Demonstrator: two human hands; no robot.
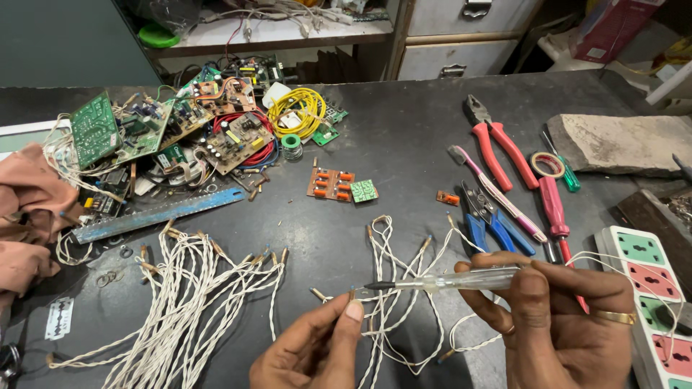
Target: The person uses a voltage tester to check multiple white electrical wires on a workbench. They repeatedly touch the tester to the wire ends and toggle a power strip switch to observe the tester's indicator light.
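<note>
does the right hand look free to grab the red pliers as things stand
Probably not right away: the right hand is wrapped around a clear-handled tester screwdriver. The red pliers lie uncovered on the table beyond it, so the path looks free once the hand empties.

Pliers (497, 144) right of circuit boards (180, 122)

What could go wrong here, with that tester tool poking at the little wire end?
The tester screwdriver in the right hand points at the left hand fingertips pinching a wire end; a slip might jab them. Loose white twisted wires loop under both hands and could snag. A bare razor blade lies nearby.
</note>
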